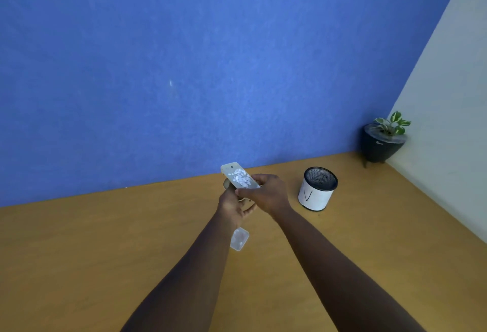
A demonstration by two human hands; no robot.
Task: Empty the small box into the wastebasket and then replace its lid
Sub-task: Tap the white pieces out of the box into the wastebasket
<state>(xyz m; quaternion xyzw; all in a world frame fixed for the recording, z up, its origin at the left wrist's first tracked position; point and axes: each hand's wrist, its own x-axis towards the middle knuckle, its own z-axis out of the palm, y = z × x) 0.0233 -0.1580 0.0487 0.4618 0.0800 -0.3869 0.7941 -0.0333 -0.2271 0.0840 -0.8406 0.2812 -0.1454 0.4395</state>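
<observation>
The small box (238, 178) is clear plastic with white bits inside, held tilted above the wooden table (105, 247) near the blue wall. My right hand (267, 193) grips its near end from the right. My left hand (232, 206) holds it from below and the left, partly hidden behind the right hand's fingers. A clear plastic lid (239, 239) lies flat on the table just below my left wrist. The wastebasket (317, 189), a small white cylinder with a black mesh rim, stands upright to the right of my hands, apart from them.
A black pot with a green plant (382, 143) stands in the far right corner where the blue wall meets the white wall (448, 120). The table's right side runs along the white wall.
</observation>
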